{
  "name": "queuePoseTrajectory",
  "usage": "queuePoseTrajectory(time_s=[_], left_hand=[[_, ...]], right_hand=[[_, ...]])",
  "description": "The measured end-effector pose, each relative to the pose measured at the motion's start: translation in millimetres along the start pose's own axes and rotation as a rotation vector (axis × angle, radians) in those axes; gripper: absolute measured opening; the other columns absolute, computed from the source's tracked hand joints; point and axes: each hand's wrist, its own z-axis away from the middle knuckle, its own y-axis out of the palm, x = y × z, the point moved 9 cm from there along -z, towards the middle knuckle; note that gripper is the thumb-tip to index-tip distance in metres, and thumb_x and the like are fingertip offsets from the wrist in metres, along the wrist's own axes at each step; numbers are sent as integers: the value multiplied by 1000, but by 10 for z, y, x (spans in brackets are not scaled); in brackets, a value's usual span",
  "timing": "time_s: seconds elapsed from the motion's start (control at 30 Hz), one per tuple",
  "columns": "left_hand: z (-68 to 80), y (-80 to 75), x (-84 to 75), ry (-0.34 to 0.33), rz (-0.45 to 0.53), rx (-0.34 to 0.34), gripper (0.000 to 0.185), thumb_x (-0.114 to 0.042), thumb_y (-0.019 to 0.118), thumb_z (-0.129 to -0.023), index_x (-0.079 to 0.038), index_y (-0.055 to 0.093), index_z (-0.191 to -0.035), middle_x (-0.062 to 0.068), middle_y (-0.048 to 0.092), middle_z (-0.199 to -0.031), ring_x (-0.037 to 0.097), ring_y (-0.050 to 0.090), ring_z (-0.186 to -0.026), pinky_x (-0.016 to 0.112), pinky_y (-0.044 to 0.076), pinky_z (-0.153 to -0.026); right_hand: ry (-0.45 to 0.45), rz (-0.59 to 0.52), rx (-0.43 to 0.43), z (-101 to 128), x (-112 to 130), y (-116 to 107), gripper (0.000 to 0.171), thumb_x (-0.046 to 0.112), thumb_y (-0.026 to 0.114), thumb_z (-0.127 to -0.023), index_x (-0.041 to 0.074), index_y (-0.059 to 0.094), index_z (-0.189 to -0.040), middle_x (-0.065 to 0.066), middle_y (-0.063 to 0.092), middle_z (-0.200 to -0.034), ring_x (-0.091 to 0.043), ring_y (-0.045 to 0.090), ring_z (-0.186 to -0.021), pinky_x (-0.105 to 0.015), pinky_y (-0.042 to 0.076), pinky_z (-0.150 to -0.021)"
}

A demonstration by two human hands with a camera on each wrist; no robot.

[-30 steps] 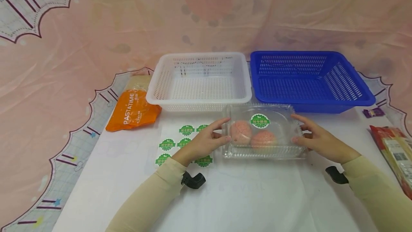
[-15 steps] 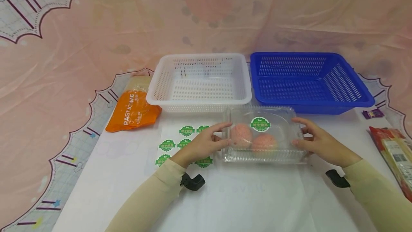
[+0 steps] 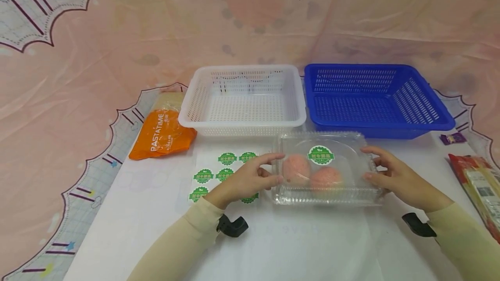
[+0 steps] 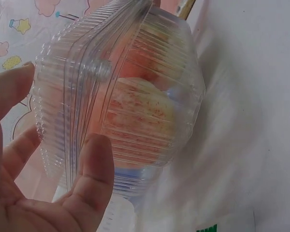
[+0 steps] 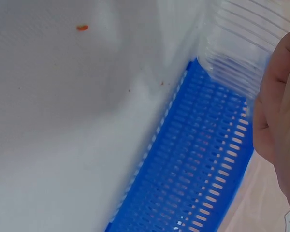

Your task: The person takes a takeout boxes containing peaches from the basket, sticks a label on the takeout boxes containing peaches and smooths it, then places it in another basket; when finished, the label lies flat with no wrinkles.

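On white table (image 3: 156,211), pink backdrop (image 3: 117,34) behind.

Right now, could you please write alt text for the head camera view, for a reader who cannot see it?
Two hands, left hand and right hand, hold a clear plastic box by its ends on a white table; inside are two pink fruits under a green sticker. Behind stand a white basket and a blue basket, with an orange packet at left.

Clamshell box (image 3: 326,170) between left hand (image 3: 244,179) and right hand (image 3: 398,177); behind it, two baskets (image 3: 242,99) side by side; sticker sheet (image 3: 218,170) left, pasta bag (image 3: 162,135) further left.
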Motion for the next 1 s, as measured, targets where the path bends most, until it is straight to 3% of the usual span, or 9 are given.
queuePoseTrajectory(time_s=[0.13,0.3,0.7,0.9,1.0], left_hand=[[29,26,-54,12,-6,11,62,-28,71,-95,-23,46,-151,5,62,-122,20,67,-91,34,51,-66],[55,53,-104,19,-20,15,63,-30,72,-93,-25,47,-150,2,53,-135,16,66,-92,31,51,-66],[68,102,-307,75,-78,10,62,-27,72,-94,-22,47,-151,1,42,-152,14,64,-98,32,55,-75],[74,124,-434,88,-65,-23,63,-28,72,-93,-23,46,-151,0,42,-152,16,63,-103,33,56,-77],[60,127,-496,100,-36,-48,62,-28,72,-93,-24,47,-151,-1,43,-150,16,62,-105,33,56,-78]], right_hand=[[-28,-4,-26,63,16,-32,58,9,56,-102,10,28,-153,-24,40,-126,-17,57,-85,-34,57,-60],[-53,-4,-57,133,36,-69,56,5,54,-102,13,32,-153,-26,39,-127,-14,60,-83,-33,57,-60],[6,73,-142,288,51,-224,55,8,57,-102,11,36,-153,-34,40,-133,3,59,-91,-29,57,-64],[-34,81,-221,371,103,-347,56,3,58,-101,23,43,-151,-26,41,-131,3,60,-88,-27,56,-61],[-41,107,-263,412,117,-422,56,3,59,-100,21,44,-151,-16,42,-131,7,59,-90,-25,56,-62]])
